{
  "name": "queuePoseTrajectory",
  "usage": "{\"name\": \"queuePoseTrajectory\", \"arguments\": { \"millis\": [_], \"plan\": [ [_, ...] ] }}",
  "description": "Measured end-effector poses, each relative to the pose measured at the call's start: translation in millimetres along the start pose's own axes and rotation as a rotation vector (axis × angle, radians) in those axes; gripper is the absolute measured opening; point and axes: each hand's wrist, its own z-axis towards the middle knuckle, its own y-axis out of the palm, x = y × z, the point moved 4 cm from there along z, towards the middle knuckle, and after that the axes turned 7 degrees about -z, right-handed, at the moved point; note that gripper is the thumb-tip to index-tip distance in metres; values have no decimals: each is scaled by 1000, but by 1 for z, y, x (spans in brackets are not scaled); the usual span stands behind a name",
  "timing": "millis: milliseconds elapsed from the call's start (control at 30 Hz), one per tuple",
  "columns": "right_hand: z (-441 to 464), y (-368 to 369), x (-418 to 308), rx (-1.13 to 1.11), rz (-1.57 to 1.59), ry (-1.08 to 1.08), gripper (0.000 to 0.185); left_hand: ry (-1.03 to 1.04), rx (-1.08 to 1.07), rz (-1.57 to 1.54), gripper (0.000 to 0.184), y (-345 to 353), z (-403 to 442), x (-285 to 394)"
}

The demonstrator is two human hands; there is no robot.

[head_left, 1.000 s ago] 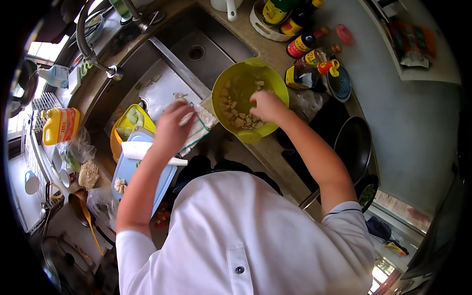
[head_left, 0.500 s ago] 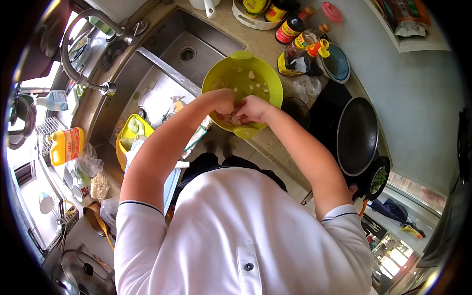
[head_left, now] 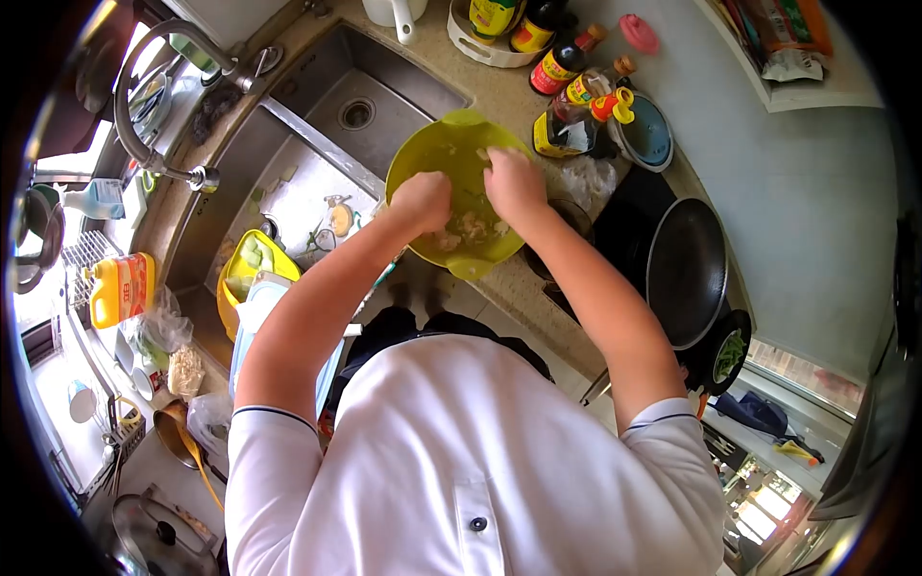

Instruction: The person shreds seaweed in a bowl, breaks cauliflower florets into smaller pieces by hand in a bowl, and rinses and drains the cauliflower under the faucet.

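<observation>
A yellow-green bowl (head_left: 464,269) with pale wet food pieces (head_left: 471,228) in its bottom is at the counter's edge by the sink. My left hand (head_left: 424,200) is curled closed over the bowl's left side; its fingertips are hidden, so I cannot see what they hold. Over the right side, my right hand (head_left: 517,184) is closed too, knuckles up. A small pale bit shows by its fingertips, but whether it is gripped is unclear.
On the left is a double steel sink (head_left: 370,75) with a curved faucet (head_left: 130,96). Sauce bottles (head_left: 567,62) stand behind the bowl. A black wok (head_left: 687,274) sits at right. A yellow basket (head_left: 226,278) holds pale green vegetable pieces.
Both hands were together low in the bowl. They have moved apart, my right hand up towards the far right rim and my left hand slightly left. The food pieces are now more exposed.
</observation>
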Motion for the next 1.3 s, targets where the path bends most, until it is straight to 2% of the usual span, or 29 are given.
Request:
{"name": "queuePoseTrajectory", "arguments": {
  "millis": [67, 133, 200, 233, 300, 333, 400, 467, 533, 600, 633, 733, 867, 933, 1067, 1133, 1167, 1233, 1300],
  "plan": [
    [19, 24, 6, -41, -44, 24, 19, -23, 51, 18, 20, -9, -4, 10],
    [27, 54, 7, -203, -163, -143, 18, -48, 103, 37, 22, -10, -4, 8],
    [27, 58, 11, -187, -108, -127, 17, -64, 246, -73, 29, -10, -2, 2],
    [26, 56, 14, -182, 95, -59, 14, -66, 245, -75, 29, -8, 0, 0],
    [24, 50, 21, -182, 473, 11, 13, 37, 458, -351, 27, -17, 5, -1],
    [24, 36, 18, -181, 468, 4, 13, 38, 466, -354, 27, -21, 9, -1],
    [13, 18, 13, -403, 924, 224, 11, -36, 67, -1071, 26, -8, 16, -3],
    [7, 3, 10, -393, 968, 191, 11, 7, 56, -1124, 25, -14, 7, 4],
    [1, -15, 10, -281, 973, 160, 10, 52, 38, -1181, 24, -18, -4, 14],
    [-4, -22, 11, -212, 873, 95, 12, 50, -66, -1612, 22, -18, -13, 21],
    [-6, -27, 10, -145, 774, 28, 13, 49, -68, -1616, 22, -19, -15, 22],
    [-13, -38, 0, -132, 797, 43, 17, 21, -106, -1663, 19, -14, -19, 23],
    [-14, -33, 5, -140, 840, 54, 21, 39, -7, -1603, 14, -13, -22, 19],
    [-13, -30, 3, -248, 957, 24, 19, 28, 6, -1592, 13, -13, -24, 19],
    [-11, -37, 3, -326, 830, 36, 17, 102, 70, -1556, 13, -17, -28, 22],
    [-12, -33, 5, -437, 904, 169, 15, 110, 84, -1554, 12, -18, -30, 21],
    [-11, -35, 3, -438, 903, 168, 15, 129, 72, -1566, 13, -19, -29, 21],
    [-13, -36, 1, -521, 1138, 324, 13, 150, 60, -1577, 13, -21, -31, 23],
    [-11, -36, 1, -541, 1121, 310, 13, 179, 26, -1609, 14, -23, -34, 25]
  ]
}}
